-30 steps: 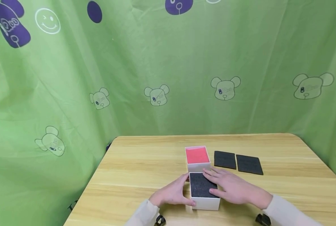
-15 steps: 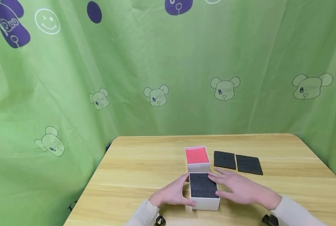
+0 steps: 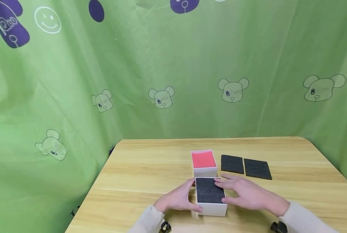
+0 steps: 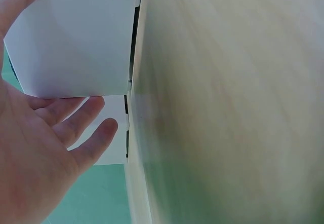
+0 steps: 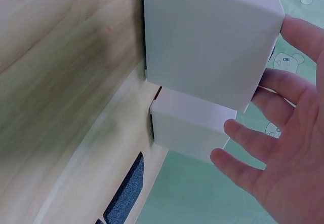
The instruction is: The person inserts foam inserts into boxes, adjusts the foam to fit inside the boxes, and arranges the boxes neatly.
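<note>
1. The white square cardboard box with a black foam pad on top [image 3: 210,195] stands on the light wooden table [image 3: 138,181], near its front edge, between the two hands.
2. The left hand [image 3: 177,200] lies against the left wall of this box. Its fingers are straight and relaxed, and the thumb reaches to the near corner; it does not clamp the box.
3. The right hand [image 3: 246,193] is at the right wall. The right wrist view shows its fingers [image 5: 253,171] spread and straight, just beside the wall; I cannot tell if they touch it.
4. I judge that both palms should press the two side walls evenly, so that the box stays level and the foam pad does not slip out. The walls look smooth, so a light grip could slide.
5. Just behind it stands a second white box with a red inside [image 3: 203,160]. The two boxes are very close, perhaps touching, so the fingertips have little room at the far corners.
6. Two flat black foam squares [image 3: 245,166] lie side by side on the table to the right of the red box, near the right hand but apart from it.
7. A green curtain with bear faces [image 3: 161,97] hangs behind and around the table.
</note>
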`<action>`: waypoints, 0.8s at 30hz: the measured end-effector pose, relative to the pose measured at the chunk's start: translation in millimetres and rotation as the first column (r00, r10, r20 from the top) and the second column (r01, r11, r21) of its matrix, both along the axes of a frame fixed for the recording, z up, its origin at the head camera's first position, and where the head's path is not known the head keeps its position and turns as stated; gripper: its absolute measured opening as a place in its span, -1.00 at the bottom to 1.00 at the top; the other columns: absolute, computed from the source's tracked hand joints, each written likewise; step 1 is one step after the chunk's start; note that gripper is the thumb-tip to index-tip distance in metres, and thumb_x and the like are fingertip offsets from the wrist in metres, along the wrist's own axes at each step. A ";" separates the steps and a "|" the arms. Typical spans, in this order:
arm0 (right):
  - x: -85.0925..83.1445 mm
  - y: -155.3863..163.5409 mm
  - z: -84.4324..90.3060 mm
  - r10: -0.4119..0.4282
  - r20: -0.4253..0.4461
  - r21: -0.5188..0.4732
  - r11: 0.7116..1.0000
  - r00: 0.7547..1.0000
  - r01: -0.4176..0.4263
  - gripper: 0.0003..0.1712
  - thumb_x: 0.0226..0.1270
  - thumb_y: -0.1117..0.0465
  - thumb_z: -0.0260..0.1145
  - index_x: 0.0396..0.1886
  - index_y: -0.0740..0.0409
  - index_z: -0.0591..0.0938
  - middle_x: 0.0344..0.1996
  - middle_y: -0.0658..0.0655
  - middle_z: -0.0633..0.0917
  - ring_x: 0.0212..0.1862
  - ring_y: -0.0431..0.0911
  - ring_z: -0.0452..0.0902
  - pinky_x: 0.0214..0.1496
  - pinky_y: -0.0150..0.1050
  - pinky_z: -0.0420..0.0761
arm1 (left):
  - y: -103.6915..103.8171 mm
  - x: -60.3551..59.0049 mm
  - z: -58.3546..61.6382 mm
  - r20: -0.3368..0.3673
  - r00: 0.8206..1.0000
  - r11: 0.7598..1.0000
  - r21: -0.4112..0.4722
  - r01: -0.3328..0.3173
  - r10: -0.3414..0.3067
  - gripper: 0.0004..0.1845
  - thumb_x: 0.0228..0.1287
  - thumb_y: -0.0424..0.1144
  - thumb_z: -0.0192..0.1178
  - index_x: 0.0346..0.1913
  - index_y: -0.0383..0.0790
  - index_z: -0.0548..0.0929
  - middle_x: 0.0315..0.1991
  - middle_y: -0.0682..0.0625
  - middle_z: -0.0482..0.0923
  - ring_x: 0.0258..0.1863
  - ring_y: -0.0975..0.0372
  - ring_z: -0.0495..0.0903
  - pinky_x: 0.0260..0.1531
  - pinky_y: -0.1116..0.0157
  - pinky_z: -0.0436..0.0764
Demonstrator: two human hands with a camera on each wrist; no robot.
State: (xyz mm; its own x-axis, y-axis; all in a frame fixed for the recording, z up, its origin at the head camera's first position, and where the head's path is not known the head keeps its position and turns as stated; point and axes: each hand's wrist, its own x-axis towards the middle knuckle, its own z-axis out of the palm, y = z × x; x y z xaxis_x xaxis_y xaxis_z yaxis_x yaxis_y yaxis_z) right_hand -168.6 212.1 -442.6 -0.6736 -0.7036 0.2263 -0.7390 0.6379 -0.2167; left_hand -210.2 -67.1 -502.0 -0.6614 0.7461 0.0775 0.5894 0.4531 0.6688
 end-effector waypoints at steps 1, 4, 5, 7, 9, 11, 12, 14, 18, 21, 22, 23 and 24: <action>-0.4 -0.6 0.3 -0.005 0.014 0.001 1.000 1.000 0.004 -0.33 0.31 -0.23 0.14 0.19 0.16 0.55 0.23 0.06 0.48 0.27 0.15 0.31 0.20 0.13 0.39 | -0.3 -0.2 0.0 0.002 1.000 1.000 0.000 -0.001 0.001 0.05 -0.06 0.11 0.44 0.44 0.04 0.02 0.31 0.09 0.24 0.29 0.29 0.22 0.29 0.27 0.24; -1.9 -1.8 0.3 -0.018 0.039 0.004 1.000 0.999 0.018 -0.32 0.30 -0.25 0.14 0.20 0.14 0.55 0.24 0.06 0.48 0.28 0.14 0.30 0.20 0.13 0.38 | -0.9 -0.6 0.0 -0.003 1.000 1.000 -0.001 -0.003 0.003 0.06 -0.06 0.11 0.43 0.44 0.04 0.02 0.31 0.09 0.24 0.29 0.29 0.22 0.29 0.26 0.24; -2.3 -2.2 0.3 -0.020 0.044 0.001 1.000 0.999 0.020 -0.31 0.29 -0.25 0.15 0.20 0.14 0.55 0.24 0.06 0.48 0.28 0.14 0.31 0.21 0.13 0.38 | -1.0 -0.8 0.1 -0.004 1.000 1.000 -0.001 -0.002 0.002 0.06 -0.06 0.12 0.43 0.44 0.04 0.02 0.31 0.09 0.23 0.29 0.29 0.22 0.29 0.26 0.24; -3.2 -3.0 -0.4 -0.025 0.063 -0.010 1.000 0.998 0.026 -0.31 0.28 -0.26 0.16 0.20 0.13 0.55 0.24 0.06 0.48 0.28 0.14 0.31 0.21 0.13 0.38 | -1.0 -1.1 -0.2 -0.011 1.000 1.000 -0.004 0.002 -0.002 0.05 -0.06 0.12 0.43 0.44 0.03 0.02 0.31 0.08 0.23 0.29 0.29 0.22 0.29 0.26 0.24; -3.9 -4.3 -0.6 -0.029 0.089 -0.020 0.999 0.996 0.031 -0.31 0.26 -0.25 0.18 0.20 0.12 0.55 0.23 0.04 0.49 0.28 0.14 0.31 0.21 0.13 0.38 | -1.1 -1.2 -0.2 -0.016 1.000 1.000 -0.005 0.005 -0.005 0.05 -0.06 0.12 0.43 0.44 0.02 0.03 0.32 0.08 0.23 0.30 0.28 0.22 0.29 0.26 0.25; -4.8 -5.8 -0.4 -0.030 0.112 -0.029 0.999 0.993 0.034 -0.32 0.25 -0.23 0.22 0.20 0.12 0.55 0.23 0.02 0.49 0.27 0.13 0.31 0.21 0.13 0.38 | -1.0 -1.2 -0.2 -0.019 1.000 1.000 -0.007 0.007 -0.007 0.05 -0.06 0.11 0.43 0.44 0.01 0.03 0.32 0.07 0.23 0.30 0.28 0.22 0.29 0.26 0.24; -5.5 -6.3 -0.3 -0.029 0.120 -0.033 0.999 0.992 0.034 -0.32 0.24 -0.22 0.23 0.20 0.12 0.55 0.23 0.01 0.49 0.27 0.13 0.32 0.21 0.13 0.38 | -1.0 -1.0 -0.3 -0.021 1.000 1.000 -0.008 0.006 -0.006 0.05 -0.06 0.11 0.43 0.44 0.01 0.03 0.32 0.07 0.23 0.30 0.27 0.22 0.29 0.26 0.24; -6.3 -7.2 0.9 -0.022 0.130 -0.041 0.999 0.991 0.027 -0.34 0.22 -0.18 0.28 0.20 0.13 0.55 0.22 0.00 0.50 0.26 0.13 0.34 0.20 0.12 0.40 | -0.8 -0.8 -0.3 -0.019 1.000 1.000 -0.007 0.003 -0.003 0.05 -0.06 0.11 0.43 0.44 0.01 0.03 0.33 0.07 0.22 0.30 0.27 0.22 0.29 0.25 0.24; -6.9 -8.1 2.0 0.008 0.131 -0.071 0.997 0.991 0.001 -0.36 0.19 -0.14 0.32 0.16 0.14 0.58 0.19 0.03 0.53 0.22 0.16 0.37 0.17 0.14 0.42 | -0.3 -0.3 -1.4 -0.021 1.000 1.000 -0.006 0.003 -0.003 0.05 -0.07 0.11 0.44 0.44 0.01 0.04 0.33 0.07 0.22 0.31 0.27 0.21 0.30 0.25 0.24; -8.1 -9.6 1.5 0.030 0.126 -0.086 0.996 0.992 -0.019 -0.36 0.20 -0.15 0.31 0.16 0.14 0.58 0.17 0.05 0.54 0.21 0.20 0.38 0.15 0.16 0.42 | -0.4 -0.5 -1.9 -0.030 1.000 1.000 -0.004 0.006 -0.006 0.05 -0.06 0.10 0.44 0.43 0.01 0.05 0.32 0.07 0.23 0.31 0.28 0.21 0.30 0.26 0.23; -8.6 -10.5 1.0 0.037 0.123 -0.087 0.996 0.992 -0.027 -0.36 0.20 -0.16 0.31 0.17 0.14 0.58 0.17 0.06 0.54 0.20 0.21 0.38 0.14 0.16 0.42 | -0.4 -0.4 -1.9 -0.034 0.999 1.000 -0.004 0.007 -0.007 0.04 -0.06 0.10 0.44 0.43 0.00 0.05 0.32 0.07 0.23 0.30 0.28 0.21 0.30 0.27 0.23; -9.1 -11.6 0.6 0.043 0.119 -0.086 0.996 0.992 -0.033 -0.35 0.20 -0.16 0.30 0.17 0.13 0.57 0.18 0.06 0.54 0.21 0.22 0.37 0.14 0.17 0.42 | -0.3 -0.4 -1.9 -0.037 0.999 1.000 -0.003 0.009 -0.009 0.04 -0.06 0.10 0.44 0.43 0.00 0.05 0.33 0.07 0.22 0.30 0.28 0.21 0.30 0.27 0.23; -9.8 -12.8 0.1 0.048 0.116 -0.085 0.996 0.992 -0.038 -0.35 0.20 -0.17 0.30 0.18 0.13 0.57 0.18 0.06 0.54 0.22 0.22 0.36 0.15 0.17 0.42 | -0.3 -0.3 -2.1 -0.041 0.999 1.000 -0.003 0.011 -0.011 0.04 -0.06 0.10 0.44 0.43 -0.01 0.05 0.32 0.06 0.23 0.30 0.28 0.21 0.30 0.28 0.23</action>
State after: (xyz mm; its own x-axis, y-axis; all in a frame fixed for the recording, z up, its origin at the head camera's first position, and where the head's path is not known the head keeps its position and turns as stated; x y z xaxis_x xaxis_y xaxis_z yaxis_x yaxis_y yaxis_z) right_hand -178.4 199.3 -442.5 -0.6685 -0.7148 0.2055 -0.7317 0.5826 -0.3540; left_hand -210.5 -67.4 -504.1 -0.6495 0.7534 0.1026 0.6213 0.4481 0.6428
